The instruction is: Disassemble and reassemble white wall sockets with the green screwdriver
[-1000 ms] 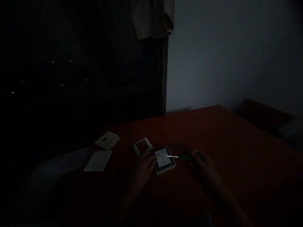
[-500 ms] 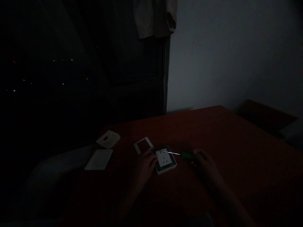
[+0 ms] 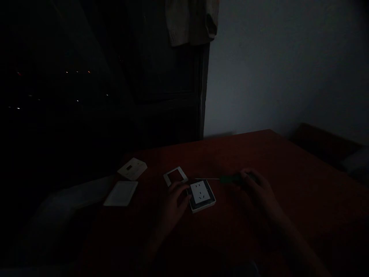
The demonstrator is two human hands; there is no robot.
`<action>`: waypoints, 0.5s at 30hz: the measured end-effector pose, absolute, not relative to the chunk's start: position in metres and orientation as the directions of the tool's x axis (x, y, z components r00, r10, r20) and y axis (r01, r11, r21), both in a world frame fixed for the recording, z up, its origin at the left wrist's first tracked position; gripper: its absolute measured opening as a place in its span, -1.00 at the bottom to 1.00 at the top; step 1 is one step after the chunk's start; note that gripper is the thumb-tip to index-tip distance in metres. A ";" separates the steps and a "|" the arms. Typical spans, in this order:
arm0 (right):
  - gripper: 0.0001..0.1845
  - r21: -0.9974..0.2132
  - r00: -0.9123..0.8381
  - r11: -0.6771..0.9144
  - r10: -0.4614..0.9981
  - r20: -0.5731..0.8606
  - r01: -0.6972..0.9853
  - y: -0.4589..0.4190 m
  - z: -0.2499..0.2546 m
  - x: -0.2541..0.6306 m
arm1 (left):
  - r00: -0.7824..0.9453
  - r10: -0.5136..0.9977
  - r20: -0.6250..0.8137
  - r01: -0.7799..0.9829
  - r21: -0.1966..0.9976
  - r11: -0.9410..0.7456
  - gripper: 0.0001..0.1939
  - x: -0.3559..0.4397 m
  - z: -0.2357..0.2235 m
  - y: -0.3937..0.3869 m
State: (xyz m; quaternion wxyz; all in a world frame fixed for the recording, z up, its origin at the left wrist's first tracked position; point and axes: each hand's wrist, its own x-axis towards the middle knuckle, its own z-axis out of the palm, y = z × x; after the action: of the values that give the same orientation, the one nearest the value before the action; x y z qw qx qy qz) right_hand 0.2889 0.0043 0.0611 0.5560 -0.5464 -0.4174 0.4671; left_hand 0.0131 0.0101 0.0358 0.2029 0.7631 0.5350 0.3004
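Observation:
A white wall socket [image 3: 200, 192] with a dark surround sits on its pale mounting box on the red-brown table. At its left edge is my left hand [image 3: 174, 200], with the thumb and forefinger gripping the socket's side. My right hand [image 3: 256, 184] is closed round the green handle of a screwdriver [image 3: 226, 179]. The thin shaft points left, level with the far edge of the socket, its tip just beyond that edge. A white square cover frame [image 3: 183, 174] lies flat behind my left fingers. The scene is very dark.
A pale box-like plate [image 3: 134, 169] with a small slot and a flat white panel [image 3: 121, 194] lie at the table's left. Behind the table [image 3: 245, 150] stand a dark window and a grey wall [image 3: 259, 69]. Cloth [image 3: 190, 23] hangs above.
My right hand and the screwdriver have moved up and slightly right, so the shaft no longer crosses the socket's face. The fingers of my left hand have spread somewhat at the socket's edge.

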 end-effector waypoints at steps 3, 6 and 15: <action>-0.71 -0.970 0.214 0.113 0.964 0.160 0.214 0.012 0.091 0.286 | 0.265 0.943 0.200 0.665 0.670 -0.329 -0.77 0.015 0.035 0.008; -0.73 -0.897 0.134 0.247 0.940 0.313 0.367 0.017 0.115 0.276 | 0.262 0.947 0.187 0.630 0.710 -0.315 -0.69 0.017 0.032 0.007; -0.74 -0.706 -0.162 0.432 0.894 0.418 0.562 0.026 0.137 0.242 | 0.275 0.951 0.144 0.621 0.728 -0.290 -0.23 0.014 0.018 0.004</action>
State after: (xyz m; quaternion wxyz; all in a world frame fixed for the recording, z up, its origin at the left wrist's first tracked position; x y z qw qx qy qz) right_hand 0.2421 0.0264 0.1367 0.4178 -0.4946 -0.7357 0.1988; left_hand 0.0143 0.0037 0.0178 0.2806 0.7475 0.5256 0.2938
